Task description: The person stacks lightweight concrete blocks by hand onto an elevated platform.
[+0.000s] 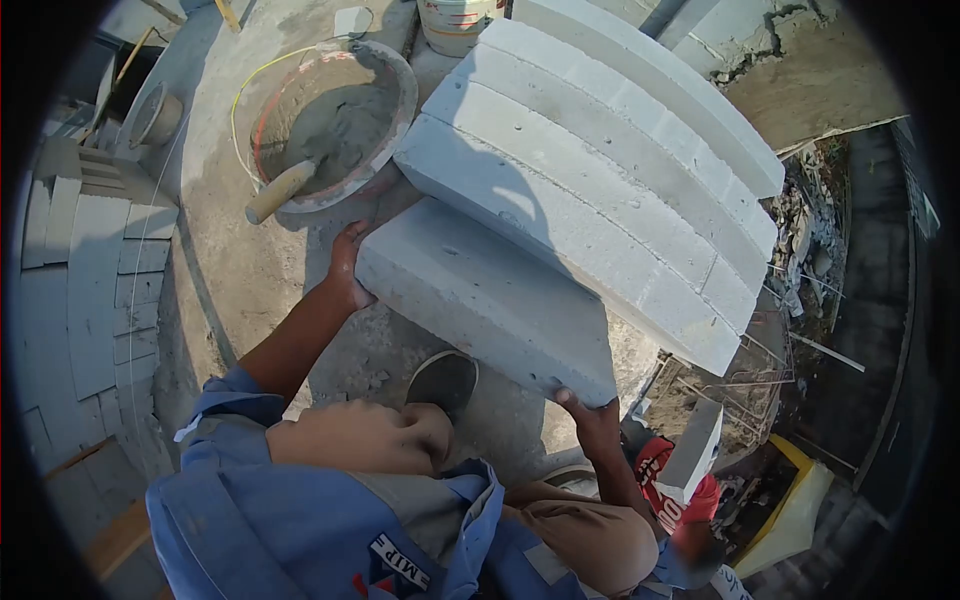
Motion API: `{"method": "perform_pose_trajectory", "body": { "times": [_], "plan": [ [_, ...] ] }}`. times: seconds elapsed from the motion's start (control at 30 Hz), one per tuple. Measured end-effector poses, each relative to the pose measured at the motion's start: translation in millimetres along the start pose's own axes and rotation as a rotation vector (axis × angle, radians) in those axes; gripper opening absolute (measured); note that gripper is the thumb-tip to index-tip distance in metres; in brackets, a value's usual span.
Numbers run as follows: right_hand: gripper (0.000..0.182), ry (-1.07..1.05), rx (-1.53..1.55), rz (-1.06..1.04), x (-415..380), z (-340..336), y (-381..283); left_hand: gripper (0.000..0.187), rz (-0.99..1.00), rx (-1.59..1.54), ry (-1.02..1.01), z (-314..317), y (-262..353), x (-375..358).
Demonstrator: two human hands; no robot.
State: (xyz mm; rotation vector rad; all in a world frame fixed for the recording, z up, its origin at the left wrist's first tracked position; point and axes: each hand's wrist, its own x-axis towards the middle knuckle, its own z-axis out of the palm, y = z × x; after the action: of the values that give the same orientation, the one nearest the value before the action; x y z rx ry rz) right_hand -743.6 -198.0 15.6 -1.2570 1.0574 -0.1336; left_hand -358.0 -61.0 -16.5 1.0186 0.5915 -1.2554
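A pale grey lightweight concrete block (490, 295) is gripped at its two ends, in front of my knees. My left hand (350, 265) wraps round its left end, with the thumb near the top edge. At the right end my right hand (593, 415) presses its thumb on the near face; its other fingers are mostly hidden behind the block. Just beyond lies a stack of similar white blocks (580, 195), close to the held block's far edge. A bucket of wet mortar (340, 130) stands past my left hand, a wooden-handled tool (280, 192) resting in it.
A laid block wall (100, 290) runs along the left, with a string line near it. Another bucket (455, 25) stands behind the stack. Below the edge at right are rubble (815, 235), a person in a red shirt (690, 490) beside another block (692, 450), and a yellow-edged sheet (790, 500).
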Motion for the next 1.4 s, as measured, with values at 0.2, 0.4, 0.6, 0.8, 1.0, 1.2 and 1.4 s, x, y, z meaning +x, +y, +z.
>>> {"method": "perform_pose_trajectory", "body": {
  "times": [0.2,0.4,0.6,0.8,1.0,1.2,1.4],
  "plan": [
    [0.084,0.067,0.023,0.048,23,8,-47,0.078,0.344,-0.126,-0.086,24,-30,-19],
    [0.095,-0.025,-0.085,0.129,44,-11,-42,0.074,0.453,0.242,0.084,76,-55,-31],
    [0.077,0.402,-0.428,-0.319,-67,-116,30,0.072,0.616,0.490,0.063,58,-42,-17],
    [0.064,1.384,0.034,0.035,-201,-270,172,0.104,1.767,2.096,0.094,74,-83,-53],
    [0.066,0.463,0.977,0.158,-176,-312,301,0.089,1.507,2.475,-0.400,132,-73,-40],
    [0.076,0.462,0.844,0.030,-161,-260,251,0.076,1.392,2.544,-0.164,89,-101,-96],
    [0.077,0.239,0.339,-0.083,-131,-224,176,0.084,1.196,2.112,0.458,-12,-133,-192]
  ]
}}
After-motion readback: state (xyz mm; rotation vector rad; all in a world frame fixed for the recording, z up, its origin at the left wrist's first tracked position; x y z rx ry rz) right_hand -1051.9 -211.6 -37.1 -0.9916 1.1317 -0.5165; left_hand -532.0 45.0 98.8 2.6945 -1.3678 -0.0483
